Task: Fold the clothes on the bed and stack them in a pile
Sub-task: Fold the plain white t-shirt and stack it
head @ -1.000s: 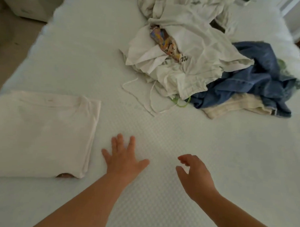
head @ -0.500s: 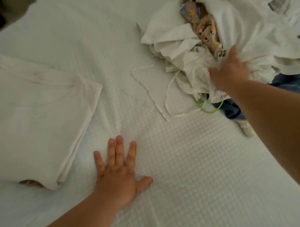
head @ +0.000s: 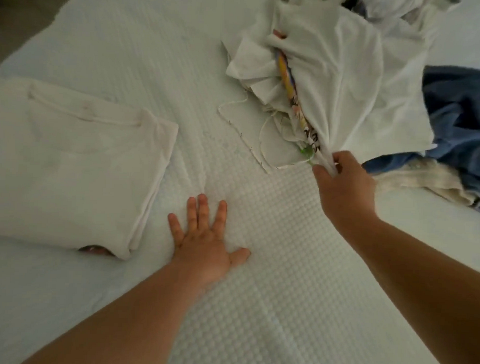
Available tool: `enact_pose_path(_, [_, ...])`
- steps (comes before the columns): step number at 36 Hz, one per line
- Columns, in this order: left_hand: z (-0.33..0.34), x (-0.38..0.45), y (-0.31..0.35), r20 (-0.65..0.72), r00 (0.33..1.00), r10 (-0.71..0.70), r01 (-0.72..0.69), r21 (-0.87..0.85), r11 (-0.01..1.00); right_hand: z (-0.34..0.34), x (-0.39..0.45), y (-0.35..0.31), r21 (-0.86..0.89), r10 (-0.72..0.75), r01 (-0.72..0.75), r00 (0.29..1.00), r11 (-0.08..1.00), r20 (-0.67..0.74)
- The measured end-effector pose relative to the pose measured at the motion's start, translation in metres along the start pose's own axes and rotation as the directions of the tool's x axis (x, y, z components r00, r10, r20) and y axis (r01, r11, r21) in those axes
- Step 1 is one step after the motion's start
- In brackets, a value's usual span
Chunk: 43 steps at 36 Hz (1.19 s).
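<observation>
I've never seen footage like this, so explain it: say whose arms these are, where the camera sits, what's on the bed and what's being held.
No machine here: a person wears a camera on the head, looking down at their own hands. The left hand lies flat, fingers spread, on the white bedcover. The right hand grips a bunched edge of a white garment from the unfolded heap. Beside that lie blue denim and a cream cloth. At the left sits one folded white shirt.
</observation>
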<state>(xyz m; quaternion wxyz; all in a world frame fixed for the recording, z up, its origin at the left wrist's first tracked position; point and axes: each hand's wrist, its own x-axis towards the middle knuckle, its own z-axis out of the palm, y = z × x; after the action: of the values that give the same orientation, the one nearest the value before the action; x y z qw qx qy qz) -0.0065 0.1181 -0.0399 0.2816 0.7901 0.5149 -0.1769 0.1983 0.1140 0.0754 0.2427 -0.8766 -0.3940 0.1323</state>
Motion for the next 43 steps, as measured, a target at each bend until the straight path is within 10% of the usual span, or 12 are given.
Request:
enact_pose_path(7, [-0.082, -0.104, -0.004, -0.105, 0.986, 0.133, -0.169, -0.539, 0.825, -0.087, -0.142, -0.034, 0.135, -0.013, -0.013, 0.981, 0.991, 0.191])
enact_pose_path(14, [-0.148, -0.271, 0.033, -0.229, 0.840, 0.492, -0.538, -0.467, 0.701, -0.177, -0.257, -0.086, 0.346, 0.014, -0.108, 0.964, 0.932, 0.264])
enact_pose_path(24, [-0.236, -0.399, 0.074, -0.304, 0.895, 0.325, -0.440, -0.719, 0.538, -0.281, -0.356, -0.147, 0.671, 0.115, -0.315, 0.938, 0.671, 0.326])
enact_pose_path(29, [-0.265, -0.445, 0.096, -0.341, 0.861, 0.377, -0.498, -0.712, 0.495, -0.303, -0.398, -0.150, 0.515, 0.116, -0.323, 0.912, 0.794, 0.392])
enact_pose_path(43, [-0.269, -0.542, 0.172, -0.249, 0.910, 0.332, -0.382, -0.817, 0.432, -0.421, -0.446, -0.106, 0.884, 0.138, -0.136, 0.987, 0.447, 0.082])
